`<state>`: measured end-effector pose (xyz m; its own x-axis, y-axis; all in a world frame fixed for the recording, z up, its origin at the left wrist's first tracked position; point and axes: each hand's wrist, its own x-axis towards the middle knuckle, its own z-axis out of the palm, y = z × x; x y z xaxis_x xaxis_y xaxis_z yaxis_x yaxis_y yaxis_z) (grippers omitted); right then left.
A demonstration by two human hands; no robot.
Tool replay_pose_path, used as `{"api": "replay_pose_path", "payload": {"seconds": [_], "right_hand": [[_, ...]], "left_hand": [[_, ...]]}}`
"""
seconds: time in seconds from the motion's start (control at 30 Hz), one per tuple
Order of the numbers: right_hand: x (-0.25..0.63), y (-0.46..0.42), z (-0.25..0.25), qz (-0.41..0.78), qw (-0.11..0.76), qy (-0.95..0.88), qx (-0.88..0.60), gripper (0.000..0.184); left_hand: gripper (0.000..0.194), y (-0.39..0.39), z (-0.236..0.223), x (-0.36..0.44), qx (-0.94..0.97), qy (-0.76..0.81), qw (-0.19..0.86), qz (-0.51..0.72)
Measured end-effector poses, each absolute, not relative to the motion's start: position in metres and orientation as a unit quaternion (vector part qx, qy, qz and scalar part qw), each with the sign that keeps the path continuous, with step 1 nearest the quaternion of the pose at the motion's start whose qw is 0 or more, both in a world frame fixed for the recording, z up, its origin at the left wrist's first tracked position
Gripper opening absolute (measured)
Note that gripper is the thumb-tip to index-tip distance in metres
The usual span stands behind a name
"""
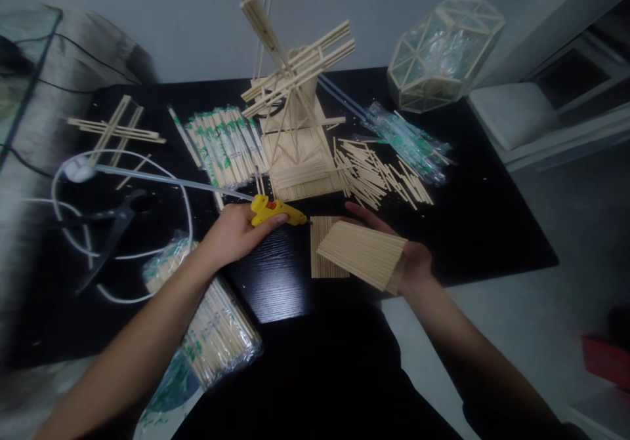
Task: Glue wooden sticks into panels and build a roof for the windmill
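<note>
My left hand [236, 233] is closed around a yellow hot glue gun [280, 214], a long clear glue stick [177, 181] jutting from its back end. The gun's nozzle points right, close to the top edge of a flat panel of wooden sticks [322, 256] on the table. In my right hand [416, 263] is a second wooden stick panel [364, 250], tilted and partly covering the first. That hand's palm and lower fingers are mostly behind the panel. Beyond both hands stands a windmill model [300, 119] built of wooden sticks.
Loose cut sticks [369, 171] lie right of the model, wrapped chopsticks [226, 145] left of it. A plastic pack of chopsticks [221, 328] rests at the front edge. Pliers [115, 223] and a white cable [189, 210] lie left. A geometric stick frame [443, 53] stands back right.
</note>
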<state>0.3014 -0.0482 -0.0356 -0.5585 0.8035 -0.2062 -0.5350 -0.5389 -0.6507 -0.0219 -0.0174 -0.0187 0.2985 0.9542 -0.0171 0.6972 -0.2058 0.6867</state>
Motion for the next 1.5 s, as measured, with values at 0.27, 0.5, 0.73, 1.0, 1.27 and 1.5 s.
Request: {"api": "replay_pose_path", "payload": {"seconds": [0.27,0.5,0.73,1.0,1.27,1.5], "right_hand": [[0.301,-0.050,-0.041,0.834,0.403,-0.279,-0.251,0.095],[0.302,-0.050,-0.041,0.830,0.399,-0.288,-0.262,0.097],[0.300,-0.051,-0.036,0.804,0.413,-0.321,-0.281,0.090],[0.295,-0.055,-0.006,0.658,0.462,-0.501,-0.319,0.097],[0.294,-0.058,0.000,0.507,0.373,-0.698,-0.342,0.107],[0.285,-0.052,0.007,0.370,0.332,-0.799,-0.338,0.113]], "left_hand": [[0.052,-0.012,-0.021,-0.019,0.744,0.568,0.275,0.220],[0.041,-0.020,-0.017,-0.023,0.716,0.577,0.291,0.264],[0.035,-0.020,0.005,-0.048,0.720,0.644,0.126,0.227],[0.047,0.005,-0.011,-0.068,0.730,0.660,0.105,0.139],[0.050,-0.014,0.018,-0.038,0.773,0.589,0.126,0.201],[0.114,-0.059,0.032,0.023,0.826,0.403,0.345,0.190]]}}
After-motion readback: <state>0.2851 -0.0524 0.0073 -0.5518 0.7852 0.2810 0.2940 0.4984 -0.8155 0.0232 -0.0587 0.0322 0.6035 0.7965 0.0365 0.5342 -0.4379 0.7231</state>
